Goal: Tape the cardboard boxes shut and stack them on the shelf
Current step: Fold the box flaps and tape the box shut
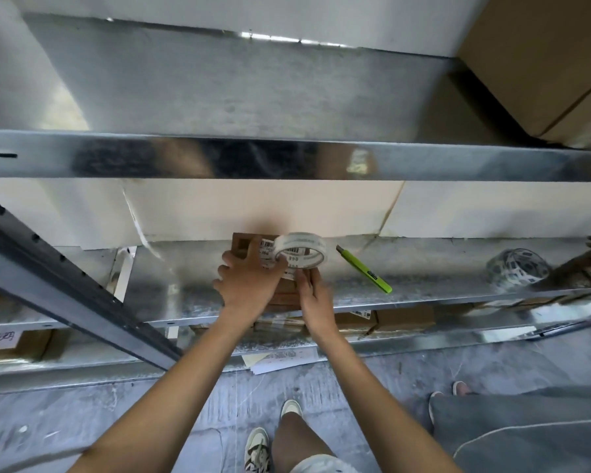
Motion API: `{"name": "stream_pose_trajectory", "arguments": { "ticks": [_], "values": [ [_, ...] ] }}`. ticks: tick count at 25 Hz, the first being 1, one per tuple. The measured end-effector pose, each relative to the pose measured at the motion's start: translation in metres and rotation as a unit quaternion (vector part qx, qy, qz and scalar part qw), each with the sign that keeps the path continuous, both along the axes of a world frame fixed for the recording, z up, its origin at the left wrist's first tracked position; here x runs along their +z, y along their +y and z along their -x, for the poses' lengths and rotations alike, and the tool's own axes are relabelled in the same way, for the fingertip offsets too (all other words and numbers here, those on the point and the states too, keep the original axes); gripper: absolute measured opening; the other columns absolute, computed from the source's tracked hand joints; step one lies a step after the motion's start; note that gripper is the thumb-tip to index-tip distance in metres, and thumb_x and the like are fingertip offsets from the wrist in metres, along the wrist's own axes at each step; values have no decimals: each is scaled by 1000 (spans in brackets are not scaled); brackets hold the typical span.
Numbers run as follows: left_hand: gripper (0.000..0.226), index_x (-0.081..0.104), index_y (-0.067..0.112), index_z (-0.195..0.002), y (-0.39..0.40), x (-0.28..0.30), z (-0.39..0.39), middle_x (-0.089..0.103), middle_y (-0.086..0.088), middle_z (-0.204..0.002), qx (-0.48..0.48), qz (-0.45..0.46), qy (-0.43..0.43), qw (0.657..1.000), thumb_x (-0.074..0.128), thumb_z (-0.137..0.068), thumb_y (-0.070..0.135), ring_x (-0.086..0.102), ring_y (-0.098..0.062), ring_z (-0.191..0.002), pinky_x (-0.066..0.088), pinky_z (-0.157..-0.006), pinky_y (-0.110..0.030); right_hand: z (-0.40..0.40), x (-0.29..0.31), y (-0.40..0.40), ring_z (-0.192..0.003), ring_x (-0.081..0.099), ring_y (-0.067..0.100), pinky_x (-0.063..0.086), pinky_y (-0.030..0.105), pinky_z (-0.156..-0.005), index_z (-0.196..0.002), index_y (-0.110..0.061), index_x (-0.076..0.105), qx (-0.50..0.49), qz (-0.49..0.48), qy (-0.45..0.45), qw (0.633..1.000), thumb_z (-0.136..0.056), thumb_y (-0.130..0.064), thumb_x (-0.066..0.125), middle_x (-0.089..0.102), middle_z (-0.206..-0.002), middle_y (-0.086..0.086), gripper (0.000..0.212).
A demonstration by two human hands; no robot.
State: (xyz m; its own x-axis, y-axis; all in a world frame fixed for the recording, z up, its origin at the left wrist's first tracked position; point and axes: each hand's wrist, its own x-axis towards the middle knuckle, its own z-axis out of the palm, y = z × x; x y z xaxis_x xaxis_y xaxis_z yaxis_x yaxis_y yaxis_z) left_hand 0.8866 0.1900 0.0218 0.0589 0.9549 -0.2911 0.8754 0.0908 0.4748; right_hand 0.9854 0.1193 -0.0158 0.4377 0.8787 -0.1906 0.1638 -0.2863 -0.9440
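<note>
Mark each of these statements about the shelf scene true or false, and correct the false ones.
1. The left hand rests on the small cardboard box. True.
2. The green utility knife is held in the right hand. False: it lies loose on the metal shelf, right of the hands.
3. The clear tape roll sits over the box, at the fingers of the left hand. True.
4. The box stands on the floor. False: it is on the shelf.
5. A second roll lies farther right on the shelf. True.
</note>
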Motion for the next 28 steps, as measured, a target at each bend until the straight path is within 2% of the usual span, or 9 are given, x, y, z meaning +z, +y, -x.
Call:
{"name": "stream_pose_trajectory", "arguments": {
  "ticks": [4,7,10,13,15,18,23,26,28],
  "values": [
    [56,32,38,-133,1,-4,-13,28,-20,-140,23,11,14,1000,38,-85,66,28,-41,-130,18,-103,-69,1,-8,0,-117,54,21,48,37,-89,-137,-24,38,21,3,-122,992,-101,-44,31,55,-132,0,42],
    [38,39,35,-126,7,1,-5,43,-19,-127,-2,-24,-4,1000,38,-92,52,43,-43,-119,16,-105,-69,-4,-11,2,-115,55,28,50,40,-81,-143,-28,32,27,34,-206,978,-101,-46,27,54,-134,1,46],
    [39,31,30,-135,15,5,26,60,-15,-112,-71,-88,-87,990,39,-96,27,57,-41,-101,38,-92,-49,-6,-7,6,-134,39,23,42,42,-99,-153,-26,11,45,78,-289,953,-102,-43,23,31,-154,-1,55],
    [38,33,22,-134,15,8,40,64,-16,-108,-89,-112,-112,983,41,-97,19,58,-41,-93,41,-73,-40,4,-1,9,-147,3,13,11,48,-118,-153,-24,5,82,79,-379,918,-101,-44,15,2,-160,-9,56],
    [32,38,20,-128,14,7,30,63,-14,-107,-64,-100,-112,987,43,-97,25,58,-39,-92,40,-71,-37,10,2,10,-147,-6,13,-3,49,-118,-153,-21,10,91,78,-404,907,-93,-59,9,0,-160,-7,71],
    [33,41,19,-122,15,0,18,59,-15,-108,-52,-93,-59,993,43,-96,40,57,-38,-94,40,-73,-36,10,4,12,-147,-8,16,-13,51,-113,-152,-19,19,97,90,-443,887,-83,-69,0,5,-160,-2,87],
    [23,44,12,-116,30,16,37,62,-18,-94,-88,-154,11,984,36,-100,27,58,-40,-88,37,-65,-36,8,8,11,-147,-7,20,-14,56,-110,-153,-19,5,106,129,-478,862,-86,-70,7,-2,-160,-5,84],
    [16,42,9,-109,40,14,63,61,-20,-86,-75,-174,-17,982,36,-99,20,60,-41,-80,44,-64,-41,9,10,10,-147,-8,20,-11,59,-110,-153,-20,5,107,145,-478,860,-88,-70,9,-3,-160,-6,83],
    [17,44,10,-107,39,8,68,63,-23,-90,-40,-148,-80,985,37,-99,23,63,-42,-81,50,-70,-44,11,13,13,-147,-11,20,-14,60,-109,-153,-17,2,105,154,-486,854,-87,-70,7,-5,-160,-4,85]
  ]
}}
